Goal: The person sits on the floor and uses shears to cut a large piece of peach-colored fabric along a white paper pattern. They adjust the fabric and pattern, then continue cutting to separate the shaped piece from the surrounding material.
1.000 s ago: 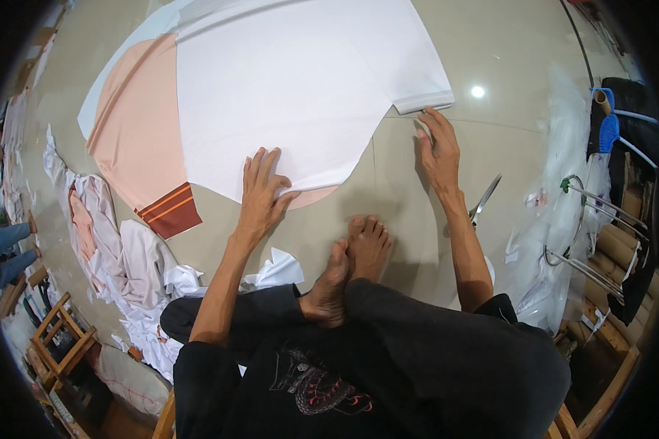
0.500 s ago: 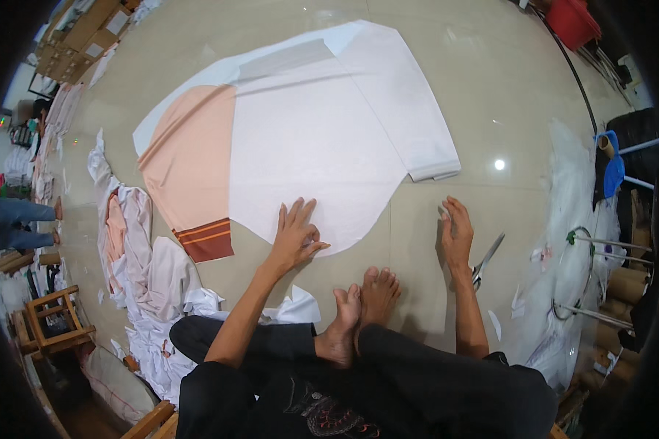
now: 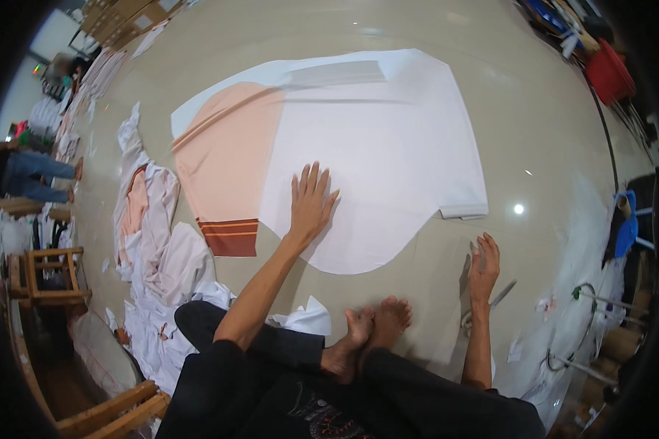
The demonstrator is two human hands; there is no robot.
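On the glossy floor (image 3: 410,29), ahead of a seated person's bare feet (image 3: 388,325), a broad white cloth (image 3: 366,161) lay nearly flat, with a peach part (image 3: 231,146) along its left side ending in a brown band (image 3: 227,239) with orange stripes. Whether the two were joined could not be told. The left hand (image 3: 313,206) rested on the white, fingers straight and slightly spread, holding nothing. The right hand (image 3: 484,267) hung apart from the cloth, on the near side of its folded end (image 3: 463,211), fingers loosely bent with nothing seen between them; scissors (image 3: 503,293) lay on the floor, partly behind the wrist. The cloth looked light, thin and soft, probably not fragile, but likely to ripple and slide on the smooth floor. Its folded end, or a free edge taken with both hands, seemed the best place to hold it. No writing could be read on the cloth; labels on the boxes (image 3: 128,9) at the upper left were too small to make out, and the print (image 3: 324,421) on the person's dark shirt (image 3: 267,410) showed no readable words.
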